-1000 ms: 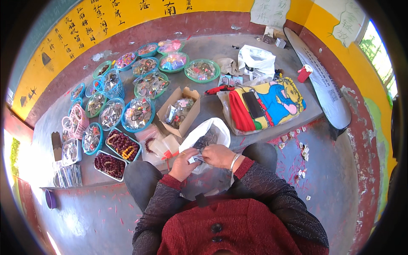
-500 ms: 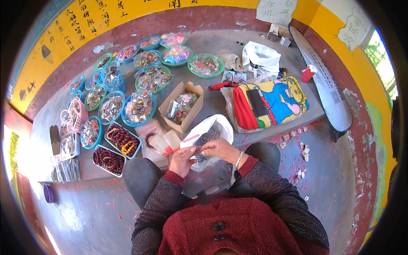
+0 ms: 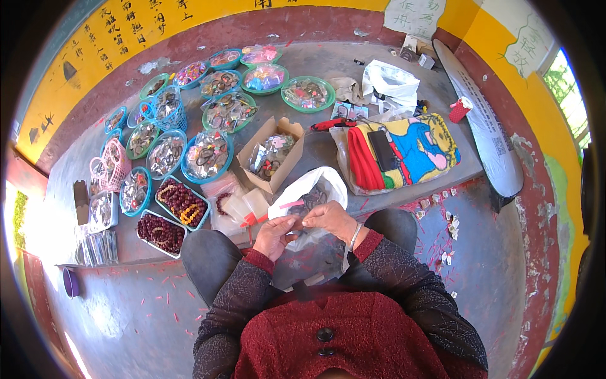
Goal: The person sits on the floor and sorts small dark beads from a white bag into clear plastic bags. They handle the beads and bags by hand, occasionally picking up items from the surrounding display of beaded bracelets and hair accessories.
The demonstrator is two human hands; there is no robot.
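Observation:
Over my lap my left hand (image 3: 274, 239) and my right hand (image 3: 336, 221) meet, thumbs and fingers pinched. What lies between the fingertips is too small to name. A pink strip (image 3: 291, 205) shows just above my left fingers; I cannot tell whether they hold it. Right behind the hands a white plastic bag (image 3: 290, 195) gapes, with dark small things (image 3: 317, 194) inside. To its left lie clear plastic packets (image 3: 252, 203) with a red piece and a dark red beaded bracelet (image 3: 222, 203).
A cardboard box (image 3: 292, 129) of packets stands beyond the bag. Leftward are trays of dark red beads (image 3: 207, 223) and several baskets, such as a blue one (image 3: 229, 167). At right lies a colourful folded towel (image 3: 424, 155) with a phone (image 3: 381, 150). Pink scraps litter the floor.
My right hand's fingertips have drawn slightly away from the left hand's. The pink strip sits a little differently above the left fingers. The view has shifted slightly.

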